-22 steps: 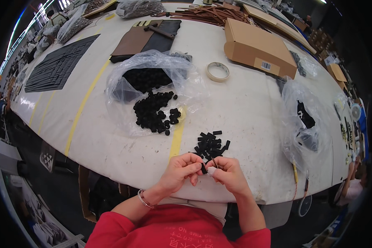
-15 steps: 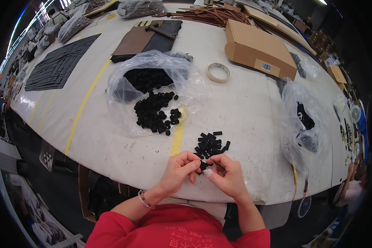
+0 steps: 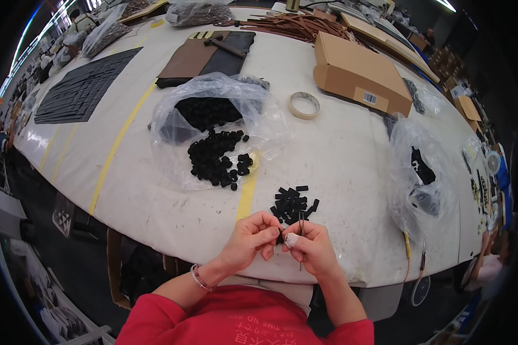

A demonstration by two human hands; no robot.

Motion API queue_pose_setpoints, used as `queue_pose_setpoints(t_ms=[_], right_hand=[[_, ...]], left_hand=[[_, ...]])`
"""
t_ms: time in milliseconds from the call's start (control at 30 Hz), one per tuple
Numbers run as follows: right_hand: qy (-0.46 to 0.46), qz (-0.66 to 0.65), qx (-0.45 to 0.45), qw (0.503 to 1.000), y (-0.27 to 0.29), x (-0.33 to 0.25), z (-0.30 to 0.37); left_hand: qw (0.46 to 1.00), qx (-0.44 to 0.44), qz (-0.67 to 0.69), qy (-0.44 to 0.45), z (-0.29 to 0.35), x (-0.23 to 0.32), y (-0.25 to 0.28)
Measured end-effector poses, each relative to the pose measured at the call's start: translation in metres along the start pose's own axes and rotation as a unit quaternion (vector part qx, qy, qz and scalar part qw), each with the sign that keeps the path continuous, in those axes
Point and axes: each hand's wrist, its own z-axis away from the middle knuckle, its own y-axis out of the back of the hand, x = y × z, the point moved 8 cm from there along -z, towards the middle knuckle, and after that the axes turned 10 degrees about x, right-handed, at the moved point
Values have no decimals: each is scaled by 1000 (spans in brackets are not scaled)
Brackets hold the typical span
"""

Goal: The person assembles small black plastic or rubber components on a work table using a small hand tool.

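At the near edge of the table my left hand (image 3: pixel 251 237) is closed, its thumb and fingertips pinching a small black piece (image 3: pixel 280 236). My right hand (image 3: pixel 312 246) meets it there, fingers closed. A slim metal tool (image 3: pixel 301 218), resembling tweezers, passes upright through the right hand and sticks out above and below it. White wrapping (image 3: pixel 292 239) covers the right thumb tip. Just beyond my fingers lies a pile of short flat black pieces (image 3: pixel 290 202). Further left, small rounded black pieces (image 3: pixel 213 158) spill from an open clear plastic bag (image 3: pixel 181 92).
A tape roll (image 3: pixel 304 106) lies past the bag, left of a cardboard box (image 3: pixel 357 72). Another clear bag (image 3: pixel 406 190) is at the right, near a yellow-handled tool (image 3: pixel 407 244). Dark strips (image 3: pixel 86 86) and a brown-and-black leather piece (image 3: pixel 204 57) lie further off.
The metal tool has swung upright in my right hand, now showing above and below the fingers. Both hands stay close together around the small black piece.
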Motion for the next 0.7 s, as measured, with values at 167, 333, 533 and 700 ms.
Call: queue_pose_setpoints(t_ms=[167, 333, 533, 700], right_hand=[[112, 211, 26, 971, -2, -18, 4], [239, 305, 67, 919, -11, -35, 9], [327, 353, 129, 867, -19, -42, 16], [361, 393, 128, 836, -19, -40, 20]], left_hand=[[997, 24, -77, -12, -1, 2, 3], [991, 54, -115, -49, 2, 5, 2], [859, 105, -386, -320, 23, 28, -8], [783, 61, -434, -442, 34, 39, -23]])
